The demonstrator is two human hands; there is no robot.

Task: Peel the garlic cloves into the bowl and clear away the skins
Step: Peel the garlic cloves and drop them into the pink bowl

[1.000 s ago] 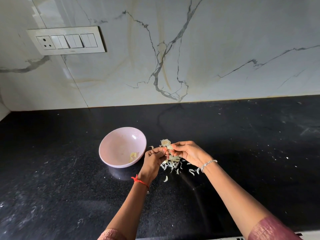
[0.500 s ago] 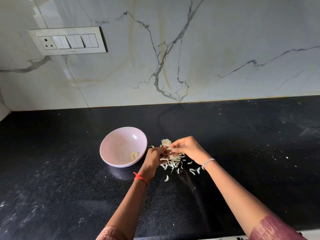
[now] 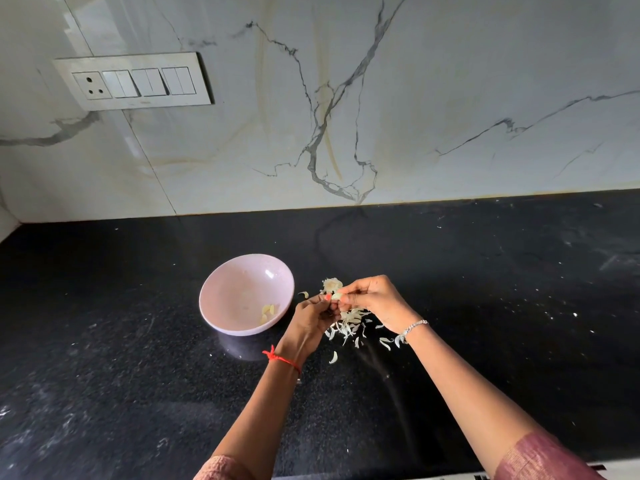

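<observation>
- A person's left hand point(image 3: 311, 317) and right hand point(image 3: 374, 299) meet just above a black stone surface point(image 3: 138, 341). The fingertips of both hands pinch one small garlic clove point(image 3: 335, 296) between them.
- A pale pink bowl point(image 3: 242, 289) sits just left of the hands, with a few peeled cloves point(image 3: 268, 311) low against its near wall.
- Papery skins point(image 3: 349, 323) lie scattered on the surface under and beside the hands. A pale garlic clump point(image 3: 331, 284) shows just behind the fingertips; I cannot tell whether it is cloves or skins.
- Risk: the clove is small and probably slick, so a hard pull on its skin could pop it out of the pinch and into the litter below.
- Risk: the skins are light and the bowl stands close, so a flick could send scraps in with the peeled cloves.
- Risk: a torn skin may cling to a finger and ride along when the clove is dropped.
</observation>
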